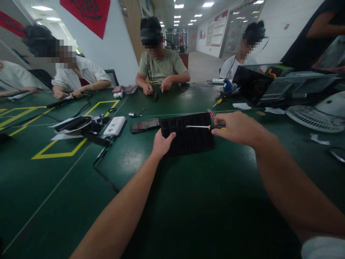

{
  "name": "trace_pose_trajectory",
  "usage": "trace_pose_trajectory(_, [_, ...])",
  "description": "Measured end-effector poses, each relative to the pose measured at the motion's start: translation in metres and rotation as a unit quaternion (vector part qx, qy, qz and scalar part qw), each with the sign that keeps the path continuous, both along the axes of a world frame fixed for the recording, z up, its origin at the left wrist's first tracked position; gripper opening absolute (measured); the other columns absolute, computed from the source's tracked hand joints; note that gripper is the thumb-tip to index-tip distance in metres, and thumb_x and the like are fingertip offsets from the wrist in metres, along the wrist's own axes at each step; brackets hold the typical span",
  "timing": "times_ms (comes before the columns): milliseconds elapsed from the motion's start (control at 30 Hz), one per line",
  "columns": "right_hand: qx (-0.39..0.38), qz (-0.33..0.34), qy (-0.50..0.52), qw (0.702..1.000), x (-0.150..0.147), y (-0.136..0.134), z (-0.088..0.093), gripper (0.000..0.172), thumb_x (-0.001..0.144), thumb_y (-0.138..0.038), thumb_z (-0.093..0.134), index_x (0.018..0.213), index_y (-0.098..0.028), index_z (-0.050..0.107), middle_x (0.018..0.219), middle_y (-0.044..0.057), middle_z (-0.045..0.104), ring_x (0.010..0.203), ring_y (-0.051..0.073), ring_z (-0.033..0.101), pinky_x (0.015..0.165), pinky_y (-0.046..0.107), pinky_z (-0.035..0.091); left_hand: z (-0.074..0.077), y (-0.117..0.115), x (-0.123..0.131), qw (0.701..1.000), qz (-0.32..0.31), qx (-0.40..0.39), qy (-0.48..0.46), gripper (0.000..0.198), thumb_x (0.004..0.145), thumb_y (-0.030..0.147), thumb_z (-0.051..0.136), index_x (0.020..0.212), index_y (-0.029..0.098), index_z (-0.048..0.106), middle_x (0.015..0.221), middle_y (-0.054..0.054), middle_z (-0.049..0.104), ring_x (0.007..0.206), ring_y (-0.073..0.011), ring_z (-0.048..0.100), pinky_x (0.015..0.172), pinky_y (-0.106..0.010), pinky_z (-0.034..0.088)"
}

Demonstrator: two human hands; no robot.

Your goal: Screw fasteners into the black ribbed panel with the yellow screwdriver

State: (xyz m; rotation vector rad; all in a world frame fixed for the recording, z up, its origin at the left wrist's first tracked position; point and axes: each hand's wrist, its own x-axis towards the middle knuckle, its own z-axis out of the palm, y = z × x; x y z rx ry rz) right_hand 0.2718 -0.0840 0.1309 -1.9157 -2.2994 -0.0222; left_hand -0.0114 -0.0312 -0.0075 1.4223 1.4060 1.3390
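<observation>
My left hand (163,143) grips the left edge of a black rectangular panel (188,142), its thumb lying over the near face. The panel is tilted up above the green table, and dark ridges or slots run across it; its exact kind is unclear. In my right hand (237,129) is a screwdriver (201,127) with a yellow and black handle, pinched between thumb and fingers. Its metal shaft points left across the panel's face. Whether the tip touches the panel I cannot tell. Behind the panel's left corner lies a dark flat phone-like object (145,125).
A white power bank (114,126) and a dish of dark parts (72,126) lie on the left. Another screwdriver (219,101) lies beyond the panel. On the right are a white fan grille (314,118) and grey equipment (299,86). Several people sit across the table.
</observation>
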Motion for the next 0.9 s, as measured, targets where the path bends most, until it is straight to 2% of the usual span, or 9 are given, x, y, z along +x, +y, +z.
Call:
trace_pose_trajectory(300, [0.020,0.010,0.004,1.000,0.005,0.001,0.001,0.033,0.092,-0.050,0.064,0.104,-0.025,0.082,0.098,0.011,0.079,0.089,0.031,0.070,0.076,0.042,0.047,0.003,-0.002,0.001,1.000,-0.001,-0.005,0.000,0.029,0.084,0.027,0.082,0.110,0.019,0.073,0.114,-0.012,0.081,0.108,-0.0304,0.077,0.105,-0.052,0.060])
trace_pose_trajectory(567, [0.032,-0.027,-0.012,0.999,-0.004,-0.005,0.008,0.038,0.092,-0.054,0.064,0.109,-0.029,0.087,0.104,0.013,0.081,0.095,0.036,0.071,0.076,0.046,0.049,0.000,0.000,0.000,1.000,-0.008,0.003,-0.011,0.030,0.083,0.027,0.082,0.111,0.018,0.072,0.115,-0.012,0.082,0.109,-0.0301,0.078,0.104,-0.052,0.060])
trace_pose_trajectory(900, [0.038,-0.038,-0.040,0.998,-0.006,-0.008,0.006,0.042,0.095,-0.055,0.060,0.114,-0.030,0.087,0.112,0.013,0.081,0.101,0.038,0.071,0.075,0.046,0.049,-0.006,0.003,-0.002,1.000,-0.005,0.007,-0.018,0.035,0.081,0.030,0.083,0.112,0.018,0.073,0.114,-0.012,0.081,0.108,-0.0307,0.077,0.104,-0.052,0.059])
